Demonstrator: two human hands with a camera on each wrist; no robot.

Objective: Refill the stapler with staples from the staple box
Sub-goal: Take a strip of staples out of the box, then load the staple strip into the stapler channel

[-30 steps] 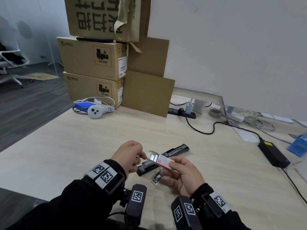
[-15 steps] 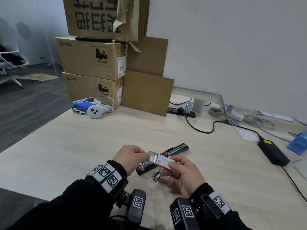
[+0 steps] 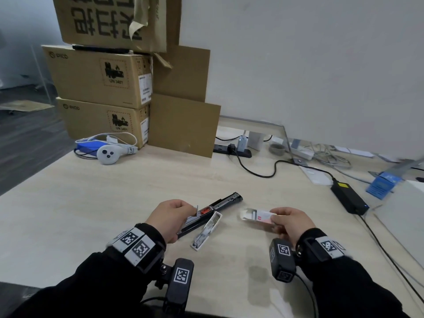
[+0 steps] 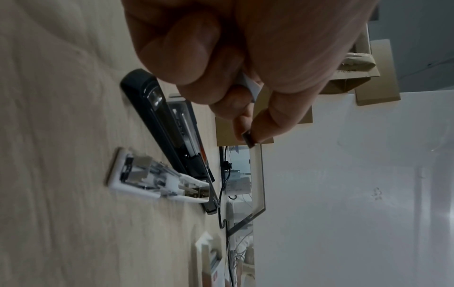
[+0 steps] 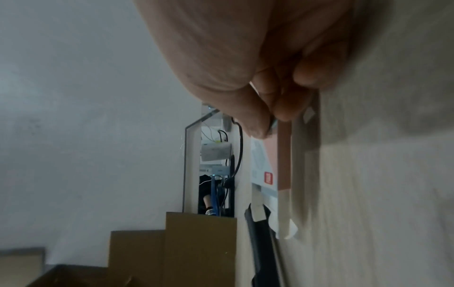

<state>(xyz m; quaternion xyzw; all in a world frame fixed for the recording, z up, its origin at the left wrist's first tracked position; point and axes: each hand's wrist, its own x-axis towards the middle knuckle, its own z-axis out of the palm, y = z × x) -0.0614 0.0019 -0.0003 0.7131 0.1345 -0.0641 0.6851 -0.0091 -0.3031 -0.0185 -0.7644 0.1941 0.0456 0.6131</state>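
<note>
From the head view, the left hand [image 3: 171, 220] sits low centre of the frame, its grip pinching a strip of staples [image 3: 197, 210] that stands up just above the opened black stapler [image 3: 213, 213], which lies on the pale surface [image 3: 68, 214]. Beside it lies a small white stapler [image 3: 206, 232], opened as well. To the right, the right hand [image 3: 290, 223] has its grip curled round the staple box [image 3: 257, 219], flap open toward the middle of the frame; what is left inside I cannot tell. Cardboard boxes [image 3: 103, 81] are stacked in the upper left. Over to the left wrist view: finger and thumb are pressed onto the short strip [image 4: 249, 138], and the black stapler's [image 4: 169, 128] channel shows open below it, the white one [image 4: 157, 180] just beside. The step in hand looks like seating that strip, so it wants the strip turned level, legs down, lined up along the channel and slid in without snapping it. Right wrist view now: the fingers [image 5: 285, 108] pinch the box [image 5: 270, 165] by its near end, and its open flap points to the bottom of the frame. Its contents are hidden here too.
</note>
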